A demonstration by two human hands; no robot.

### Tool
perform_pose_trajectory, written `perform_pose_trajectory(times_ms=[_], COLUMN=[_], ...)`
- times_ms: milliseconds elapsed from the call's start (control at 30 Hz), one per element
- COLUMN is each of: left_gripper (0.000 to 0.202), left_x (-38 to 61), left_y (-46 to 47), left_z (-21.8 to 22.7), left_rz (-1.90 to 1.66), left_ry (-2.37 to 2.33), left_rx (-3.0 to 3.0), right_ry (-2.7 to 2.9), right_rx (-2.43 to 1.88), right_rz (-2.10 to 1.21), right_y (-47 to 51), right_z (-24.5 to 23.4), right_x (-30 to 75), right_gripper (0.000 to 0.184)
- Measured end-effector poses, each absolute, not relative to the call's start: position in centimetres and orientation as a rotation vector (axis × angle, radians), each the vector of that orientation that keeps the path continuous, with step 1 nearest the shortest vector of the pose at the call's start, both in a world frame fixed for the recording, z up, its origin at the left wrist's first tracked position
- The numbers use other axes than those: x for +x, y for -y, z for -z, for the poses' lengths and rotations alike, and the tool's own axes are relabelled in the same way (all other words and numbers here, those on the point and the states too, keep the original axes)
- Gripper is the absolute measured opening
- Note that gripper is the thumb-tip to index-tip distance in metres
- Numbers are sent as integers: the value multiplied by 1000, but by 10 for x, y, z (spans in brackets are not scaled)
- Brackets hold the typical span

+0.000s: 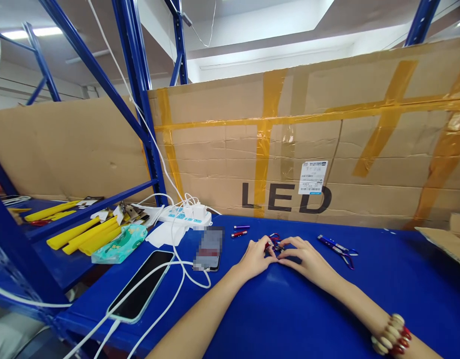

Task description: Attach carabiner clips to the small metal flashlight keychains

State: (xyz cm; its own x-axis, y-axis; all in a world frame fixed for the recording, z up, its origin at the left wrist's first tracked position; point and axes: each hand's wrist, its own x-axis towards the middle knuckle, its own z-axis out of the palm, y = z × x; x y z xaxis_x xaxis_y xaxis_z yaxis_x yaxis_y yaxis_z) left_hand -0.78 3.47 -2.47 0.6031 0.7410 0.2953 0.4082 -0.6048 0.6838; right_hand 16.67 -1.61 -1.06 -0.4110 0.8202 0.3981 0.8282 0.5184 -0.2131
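My left hand (256, 257) and my right hand (303, 258) rest together on the blue table (289, 309), fingertips pinched on a small red keychain piece (273, 242) between them. Its details are too small to make out. A bead bracelet (392, 334) circles my right wrist. Two small pen-like cylinders, one purple (241, 227) and one red (238, 234), lie just beyond my left hand. A blue keychain item with a ring (337, 248) lies to the right of my right hand.
Two phones (142, 291) (208, 248) lie at the left on white charging cables from a power strip (185, 215). A tissue pack (119, 243) and yellow sleeves (83, 234) sit on the left shelf. A taped cardboard box marked LED (308, 149) walls the back.
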Motion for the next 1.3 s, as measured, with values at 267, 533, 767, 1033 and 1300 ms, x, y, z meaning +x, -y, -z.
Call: perform_pose_trajectory(times_ms=[267,533,767,1033,1300], left_gripper=[17,18,7,6,5], left_x=[-8,-7,-7,-8,-7], left_y=[-35,-33,-29,-28,-25], left_z=[22,22,16,13,13], left_rz=[-723,-787,-860,-925,-999], left_ry=[-966,-1053,-1150,-1237,-1183], left_rx=[2355,2387,2419,2372,2414], right_ry=[2303,2235,2207,2194,2212], right_rx=[-1389,-1508,-1527,-1556,-1534], right_rz=[0,45,88,156,80], right_y=[12,11,11,10,10], right_z=[14,17,19,19,18], right_x=[167,168,170,169,166], right_gripper=[27,32,27,24,20])
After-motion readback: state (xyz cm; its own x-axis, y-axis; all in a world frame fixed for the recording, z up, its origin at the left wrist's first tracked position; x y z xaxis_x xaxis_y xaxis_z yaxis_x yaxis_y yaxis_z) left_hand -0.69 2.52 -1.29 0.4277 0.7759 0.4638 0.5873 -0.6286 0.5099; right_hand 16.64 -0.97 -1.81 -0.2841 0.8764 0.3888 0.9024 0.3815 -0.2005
